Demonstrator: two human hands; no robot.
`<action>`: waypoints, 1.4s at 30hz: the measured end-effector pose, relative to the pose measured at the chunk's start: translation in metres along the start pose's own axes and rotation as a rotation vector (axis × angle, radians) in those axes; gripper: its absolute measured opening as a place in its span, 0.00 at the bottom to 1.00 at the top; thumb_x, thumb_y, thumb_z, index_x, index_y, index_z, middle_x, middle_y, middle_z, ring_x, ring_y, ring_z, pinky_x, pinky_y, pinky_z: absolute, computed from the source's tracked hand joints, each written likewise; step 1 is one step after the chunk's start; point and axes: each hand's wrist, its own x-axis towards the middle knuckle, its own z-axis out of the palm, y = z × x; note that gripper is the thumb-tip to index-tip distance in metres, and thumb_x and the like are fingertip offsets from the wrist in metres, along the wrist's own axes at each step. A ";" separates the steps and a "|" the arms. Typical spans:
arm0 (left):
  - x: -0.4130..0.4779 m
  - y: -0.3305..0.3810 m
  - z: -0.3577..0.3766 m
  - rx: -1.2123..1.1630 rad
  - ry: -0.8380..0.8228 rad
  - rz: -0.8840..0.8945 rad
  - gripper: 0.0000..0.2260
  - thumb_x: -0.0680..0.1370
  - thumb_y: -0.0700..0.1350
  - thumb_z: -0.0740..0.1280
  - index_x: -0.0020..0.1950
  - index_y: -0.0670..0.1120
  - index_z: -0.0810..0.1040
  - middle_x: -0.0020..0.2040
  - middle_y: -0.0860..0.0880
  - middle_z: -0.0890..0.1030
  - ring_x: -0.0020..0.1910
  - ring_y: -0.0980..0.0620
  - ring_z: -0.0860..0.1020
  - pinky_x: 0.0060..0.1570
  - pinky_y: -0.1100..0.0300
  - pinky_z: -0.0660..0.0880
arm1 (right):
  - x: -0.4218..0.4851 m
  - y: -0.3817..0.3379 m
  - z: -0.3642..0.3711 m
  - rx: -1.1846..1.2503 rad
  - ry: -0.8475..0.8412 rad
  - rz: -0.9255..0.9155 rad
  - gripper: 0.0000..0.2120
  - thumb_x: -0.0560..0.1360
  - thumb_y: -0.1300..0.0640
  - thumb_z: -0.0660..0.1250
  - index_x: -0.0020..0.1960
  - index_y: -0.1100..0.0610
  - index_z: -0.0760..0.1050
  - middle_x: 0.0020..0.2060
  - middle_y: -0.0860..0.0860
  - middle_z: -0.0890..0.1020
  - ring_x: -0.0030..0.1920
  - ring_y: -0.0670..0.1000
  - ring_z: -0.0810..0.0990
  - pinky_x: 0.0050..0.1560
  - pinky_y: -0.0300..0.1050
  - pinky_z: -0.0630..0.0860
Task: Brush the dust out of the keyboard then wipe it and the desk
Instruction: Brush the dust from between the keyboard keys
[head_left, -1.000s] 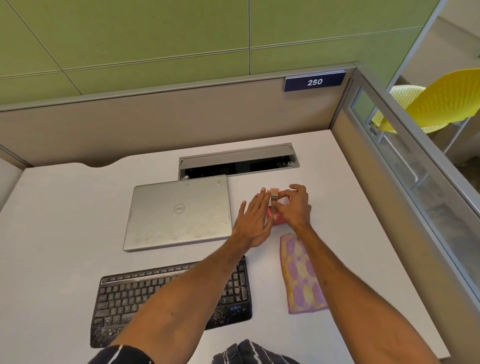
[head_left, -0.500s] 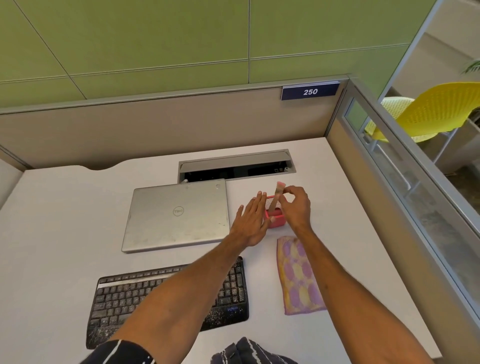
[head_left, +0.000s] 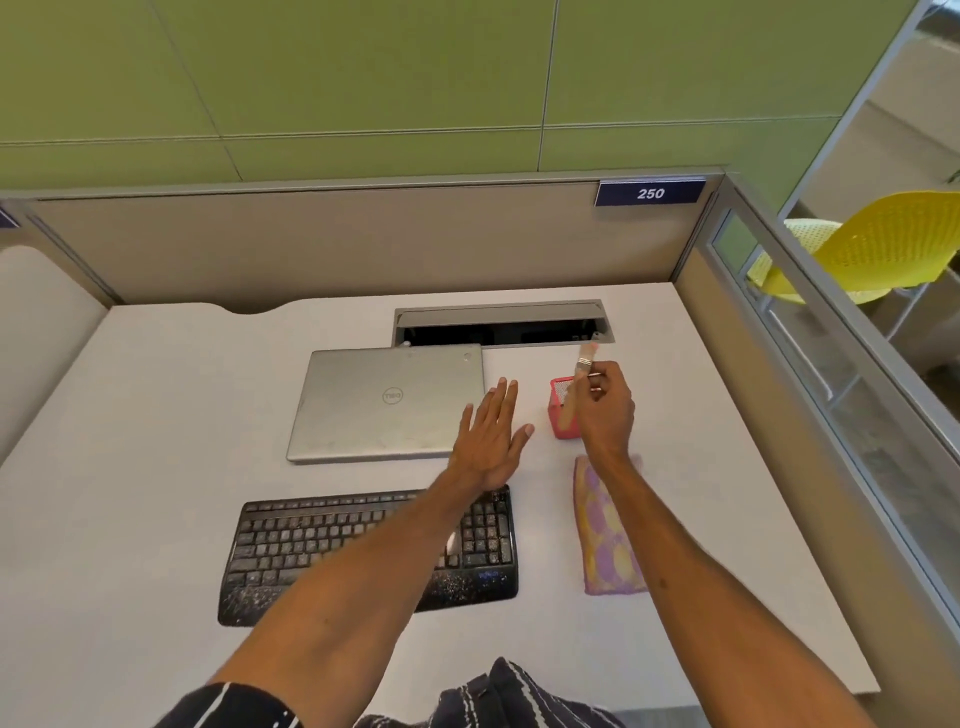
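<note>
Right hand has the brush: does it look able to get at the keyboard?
Not well, I think: the left forearm stretches over the keyboard's right half, between it and the right hand holding the brush.

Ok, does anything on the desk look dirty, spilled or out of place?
The keyboard is speckled with white dust, thickest along its front palm rest. The closed laptop shows faint smudges. Nothing looks spilled or askew; the cloth lies flat beside the keyboard.

Head view, single, wide-angle: desk (head_left: 156, 467) is seen steeply from above, near; partition (head_left: 363, 249) is faced at 12 o'clock.
</note>
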 end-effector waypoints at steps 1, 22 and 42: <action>-0.009 -0.006 -0.002 -0.002 -0.001 -0.009 0.32 0.90 0.62 0.46 0.89 0.53 0.35 0.89 0.52 0.35 0.89 0.51 0.38 0.85 0.44 0.36 | -0.009 -0.003 0.001 0.029 -0.017 0.008 0.09 0.83 0.50 0.68 0.61 0.52 0.76 0.51 0.46 0.83 0.46 0.49 0.84 0.48 0.45 0.84; -0.198 -0.207 -0.047 -0.018 0.002 -0.128 0.31 0.91 0.62 0.44 0.89 0.52 0.35 0.89 0.50 0.36 0.88 0.51 0.37 0.87 0.41 0.38 | -0.210 -0.038 0.126 0.242 -0.351 0.427 0.09 0.80 0.61 0.64 0.47 0.62 0.81 0.31 0.53 0.73 0.25 0.49 0.68 0.24 0.41 0.63; -0.335 -0.341 -0.039 -0.193 0.160 -0.127 0.35 0.89 0.63 0.56 0.91 0.52 0.45 0.91 0.53 0.50 0.89 0.55 0.46 0.88 0.41 0.49 | -0.308 -0.074 0.236 0.212 -0.384 0.426 0.07 0.77 0.55 0.76 0.48 0.60 0.84 0.35 0.52 0.85 0.27 0.46 0.73 0.28 0.38 0.71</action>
